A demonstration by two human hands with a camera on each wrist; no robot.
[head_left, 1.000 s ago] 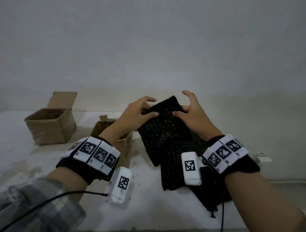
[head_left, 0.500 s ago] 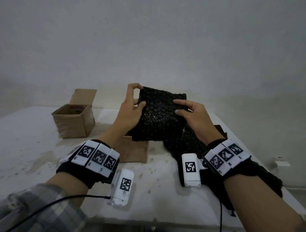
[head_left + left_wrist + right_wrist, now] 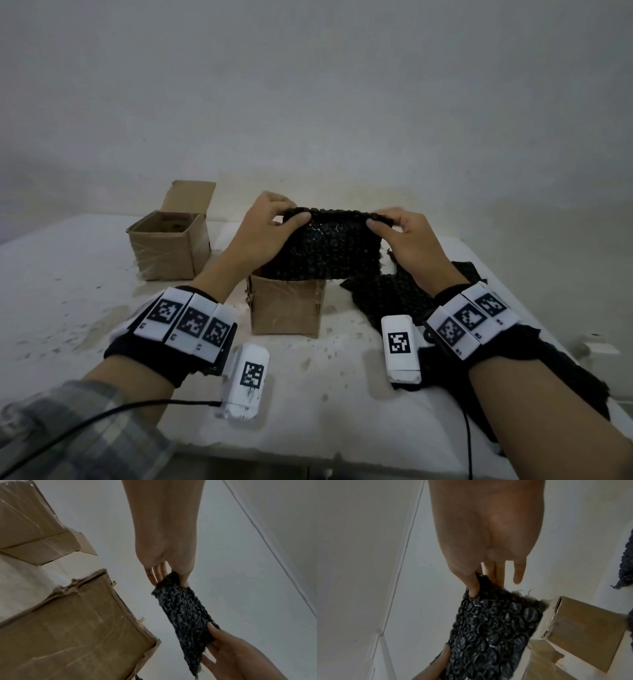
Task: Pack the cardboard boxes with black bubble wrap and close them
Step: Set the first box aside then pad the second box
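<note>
A folded piece of black bubble wrap (image 3: pixel 329 245) hangs upright over the near cardboard box (image 3: pixel 286 310), its lower edge at the box's open top. My left hand (image 3: pixel 267 228) pinches its upper left corner, thumb in front, fingers behind. My right hand (image 3: pixel 399 233) pinches the upper right corner the same way. The left wrist view shows the bubble wrap (image 3: pixel 185 614) stretched between the left hand (image 3: pixel 169 577) and the right hand (image 3: pixel 223 646), beside the box (image 3: pixel 72 635). In the right wrist view the right hand (image 3: pixel 481 584) holds the bubble wrap (image 3: pixel 489 632).
A second cardboard box (image 3: pixel 169 245) stands open at the back left, one flap raised. More black bubble wrap (image 3: pixel 390 301) lies on the white table (image 3: pixel 68 298) under my right forearm, reaching the right edge. A wall rises close behind.
Both hands carried the bubble wrap left from the pile, folded it and turned it upright over the near box. My head has tilted down, so the table shows more.
</note>
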